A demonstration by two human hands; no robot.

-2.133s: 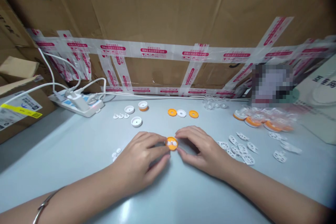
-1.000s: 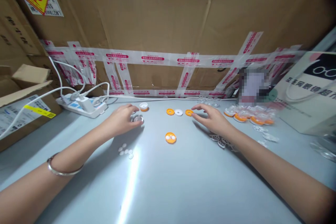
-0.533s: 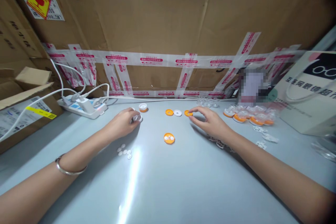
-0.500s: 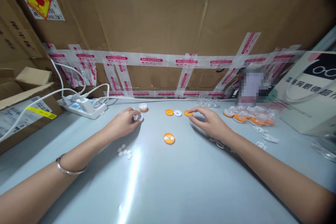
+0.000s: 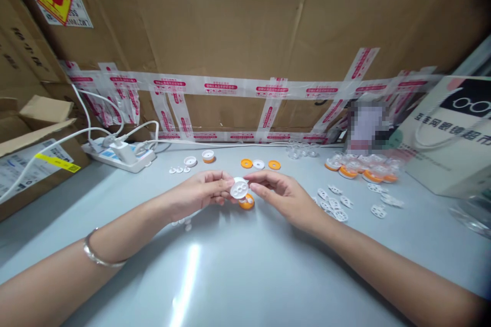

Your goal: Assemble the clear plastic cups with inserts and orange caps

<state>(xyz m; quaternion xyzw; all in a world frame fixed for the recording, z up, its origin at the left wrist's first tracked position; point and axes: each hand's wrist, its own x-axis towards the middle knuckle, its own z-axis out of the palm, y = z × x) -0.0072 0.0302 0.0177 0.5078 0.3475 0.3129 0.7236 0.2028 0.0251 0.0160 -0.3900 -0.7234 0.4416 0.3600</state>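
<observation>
Between the thumb and fingers of my left hand [image 5: 205,189] is a white round plastic disc [image 5: 239,189], tilted so its face with small round bosses shows. My right hand [image 5: 282,194] has its curled thumb and index finger at the disc's right edge, pinching it there. Just below and behind the disc lies an orange round cap [image 5: 247,203] with small white pieces in it, partly hidden. Small white discs [image 5: 187,226] lie under my left wrist, partly covered. Farther back sit an orange ring [image 5: 246,163], a white ring [image 5: 258,164] and another orange ring [image 5: 274,165].
A white cup-like part [image 5: 190,161] and a white-and-orange round piece [image 5: 207,156] stand back left, near small white knobs [image 5: 179,169]. White cut-out plates [image 5: 333,204] and clear-topped orange pieces [image 5: 349,171] lie right. A power strip [image 5: 126,156], cardboard box [image 5: 42,150] and paper bag [image 5: 441,163] border the table.
My left hand has come from the back left to the middle with the white disc. My right hand has moved left and nearer, leaving the orange ring on the table.
</observation>
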